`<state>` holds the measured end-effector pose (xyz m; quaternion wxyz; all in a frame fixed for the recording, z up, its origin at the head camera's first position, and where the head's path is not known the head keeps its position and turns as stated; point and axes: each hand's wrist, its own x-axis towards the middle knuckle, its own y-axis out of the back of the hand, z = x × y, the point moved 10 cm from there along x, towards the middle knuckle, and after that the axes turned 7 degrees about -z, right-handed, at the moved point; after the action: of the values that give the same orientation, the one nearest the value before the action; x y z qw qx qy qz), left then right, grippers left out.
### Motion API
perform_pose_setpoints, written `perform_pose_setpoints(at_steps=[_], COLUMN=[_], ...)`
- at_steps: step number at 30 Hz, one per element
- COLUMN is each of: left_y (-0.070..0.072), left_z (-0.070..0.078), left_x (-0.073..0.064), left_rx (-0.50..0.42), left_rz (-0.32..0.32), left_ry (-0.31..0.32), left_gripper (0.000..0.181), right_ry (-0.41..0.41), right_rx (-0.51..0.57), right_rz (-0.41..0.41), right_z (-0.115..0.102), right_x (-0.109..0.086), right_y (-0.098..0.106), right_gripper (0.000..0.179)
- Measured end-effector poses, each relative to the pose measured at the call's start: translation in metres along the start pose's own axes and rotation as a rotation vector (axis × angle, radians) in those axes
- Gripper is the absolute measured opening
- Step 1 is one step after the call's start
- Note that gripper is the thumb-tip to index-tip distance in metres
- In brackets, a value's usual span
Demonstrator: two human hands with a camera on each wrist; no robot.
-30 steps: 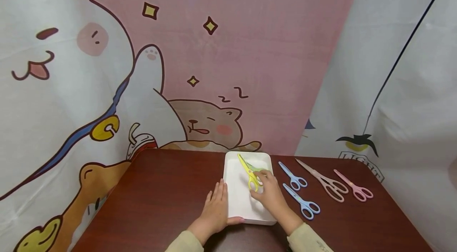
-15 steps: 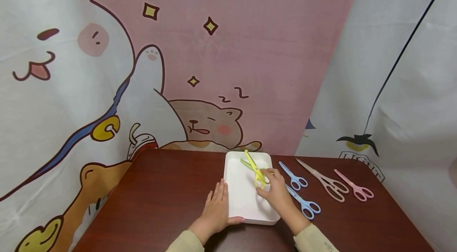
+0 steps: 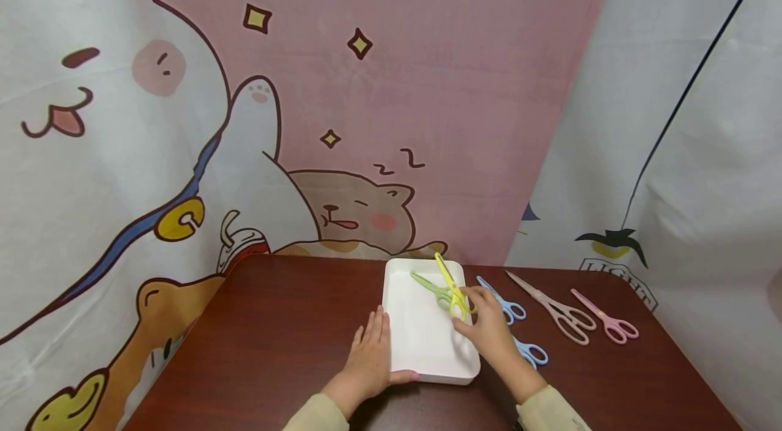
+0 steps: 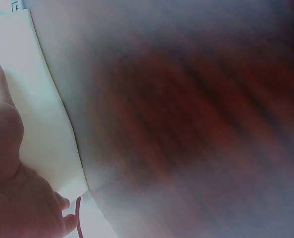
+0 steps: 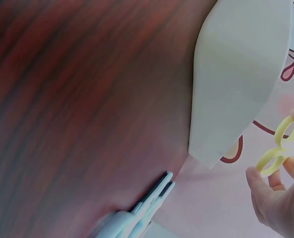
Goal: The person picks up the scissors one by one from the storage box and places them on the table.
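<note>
Yellow scissors (image 3: 451,278) are pinched by their finger loops in my right hand (image 3: 491,332), blades pointing away, over the right side of a white tray (image 3: 421,349). Green scissors (image 3: 431,285) lie inside that tray, partly covered by the yellow pair. In the right wrist view, thumb and fingers hold the yellow loops (image 5: 269,161) above the level of the tray's side wall (image 5: 241,64). My left hand (image 3: 366,363) rests at the tray's near left corner, its fingers straight along the left side and thumb along the front edge.
Right of the tray, two blue scissors (image 3: 530,352) lie on the dark brown table (image 3: 293,322), partly behind my right hand. Farther right are large beige scissors (image 3: 552,307) and small pink scissors (image 3: 601,315). A printed cloth (image 3: 464,78) hangs behind the table.
My right hand has moved right with the yellow scissors, uncovering more of the green pair and covering parts of the blue ones. The left hand has stayed in place.
</note>
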<state>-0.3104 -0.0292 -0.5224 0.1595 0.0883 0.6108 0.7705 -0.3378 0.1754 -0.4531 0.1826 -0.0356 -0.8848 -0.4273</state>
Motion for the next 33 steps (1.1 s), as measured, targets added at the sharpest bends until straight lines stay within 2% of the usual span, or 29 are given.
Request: perform_pose_setpoints(at_steps=[11, 16, 28, 33], left_y=[0.0, 0.0, 0.0, 0.0], left_z=[0.0, 0.0, 0.0, 0.0], left_x=[0.001, 0.0, 0.0, 0.0], left_rx=[-0.014, -0.017, -0.024, -0.026], left_rz=[-0.003, -0.004, 0.0, -0.004], left_ry=[0.006, 0.007, 0.0, 0.003], left_gripper=[0.127, 0.127, 0.128, 0.128], right_ry=[-0.023, -0.051, 0.018, 0.019], right_rx=[0.02, 0.009, 0.0, -0.005], right_rz=[0.005, -0.02, 0.069, 0.074], right_z=[0.017, 0.027, 0.034, 0.038], right_x=[-0.005, -0.008, -0.018, -0.021], right_y=[0.011, 0.014, 0.033, 0.039], right_gripper=[0.059, 0.058, 0.057, 0.057])
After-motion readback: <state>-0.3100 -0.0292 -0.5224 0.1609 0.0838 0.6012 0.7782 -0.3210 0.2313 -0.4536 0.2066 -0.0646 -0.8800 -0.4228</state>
